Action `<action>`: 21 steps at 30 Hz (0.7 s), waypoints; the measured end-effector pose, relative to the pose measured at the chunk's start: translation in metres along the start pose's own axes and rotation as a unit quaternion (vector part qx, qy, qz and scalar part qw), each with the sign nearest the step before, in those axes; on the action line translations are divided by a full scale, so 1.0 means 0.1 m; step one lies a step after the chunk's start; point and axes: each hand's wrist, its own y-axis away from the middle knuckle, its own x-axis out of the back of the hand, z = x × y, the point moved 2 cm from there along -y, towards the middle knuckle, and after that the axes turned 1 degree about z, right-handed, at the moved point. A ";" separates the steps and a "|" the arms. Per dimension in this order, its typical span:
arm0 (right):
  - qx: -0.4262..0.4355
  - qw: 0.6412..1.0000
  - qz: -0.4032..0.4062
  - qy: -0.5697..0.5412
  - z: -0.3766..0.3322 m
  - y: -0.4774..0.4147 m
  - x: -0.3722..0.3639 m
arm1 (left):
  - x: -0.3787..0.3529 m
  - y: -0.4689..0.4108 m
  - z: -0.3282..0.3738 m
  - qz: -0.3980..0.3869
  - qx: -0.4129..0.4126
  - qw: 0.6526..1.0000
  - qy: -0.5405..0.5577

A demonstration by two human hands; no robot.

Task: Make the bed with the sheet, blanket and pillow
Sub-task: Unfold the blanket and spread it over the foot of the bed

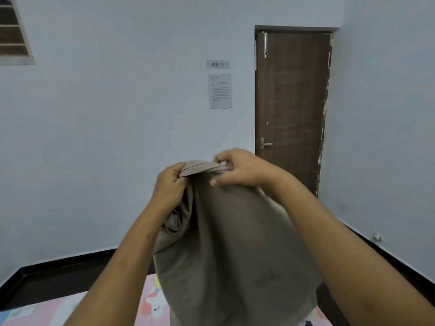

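Note:
A grey-brown cloth (pixel 235 243) hangs in front of me, held up at chest height above the bed. My left hand (pixel 170 187) grips its top edge on the left side. My right hand (pixel 237 169) pinches the same folded top edge just to the right, the two hands almost touching. The cloth falls in a wide bag-like drape and hides the bed's middle. Under it lies a pink sheet with cartoon prints (pixel 150 302), visible at the bottom of the view. I cannot tell whether the cloth is a blanket or a pillow cover.
A brown wooden door (pixel 292 109) with a metal handle stands shut in the far wall. Paper notices (pixel 220 90) hang left of it. A barred window (pixel 13 36) is at the upper left. Dark floor (pixel 58 278) runs beyond the bed.

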 end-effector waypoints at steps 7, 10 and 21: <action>-0.201 0.941 -0.187 -0.196 0.66 0.46 -0.23 | -0.07 0.08 -0.11 0.122 0.054 0.990 -0.042; -0.238 0.909 -0.257 -0.224 0.83 0.64 -0.28 | 0.01 0.02 -0.19 0.139 0.103 0.984 -0.029; -0.214 0.906 -0.073 -0.358 1.11 0.72 0.02 | 0.02 0.01 -0.17 0.085 0.112 0.989 0.043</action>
